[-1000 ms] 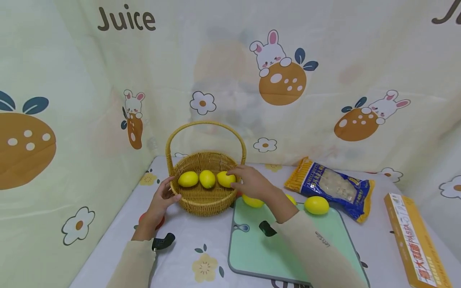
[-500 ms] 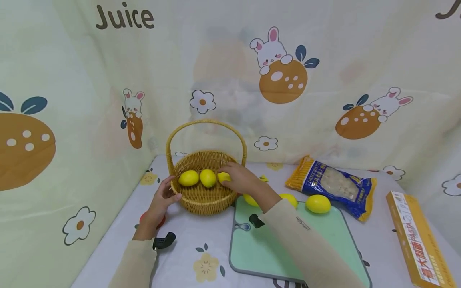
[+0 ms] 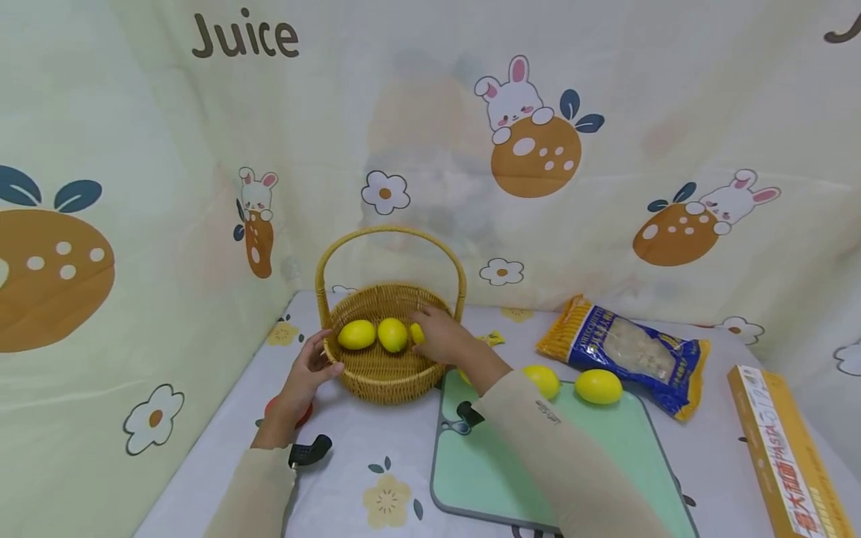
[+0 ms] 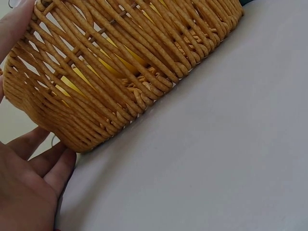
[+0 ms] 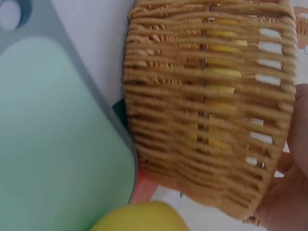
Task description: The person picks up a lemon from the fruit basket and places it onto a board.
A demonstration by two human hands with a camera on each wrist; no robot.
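My left hand (image 3: 304, 379) holds the left rim of a wicker basket (image 3: 386, 390) with a tall arched handle. In the left wrist view, fingers (image 4: 58, 168) lie against its woven side. Two lemons (image 3: 357, 335) show whole inside the basket. At the right end a third lemon (image 3: 417, 333) is mostly hidden by my right hand (image 3: 447, 342), whose fingers curl over it inside the rim. Yellow shows through the weave in both wrist views. On the green cutting board (image 3: 498, 471) lie more lemons (image 3: 599, 386), one partly covered by my right forearm.
A blue and yellow pasta bag (image 3: 625, 355) lies behind the board. Along the right edge is a long orange pasta box (image 3: 783, 452). Something red (image 3: 304, 415) shows under my left wrist. A small yellow item (image 3: 494, 338) lies right of the basket. Printed curtains stand behind and beside the table.
My right hand has shifted a little left and deeper into the basket, covering more of the right lemon. The left hand stays on the rim. The whole head view shifts slightly.
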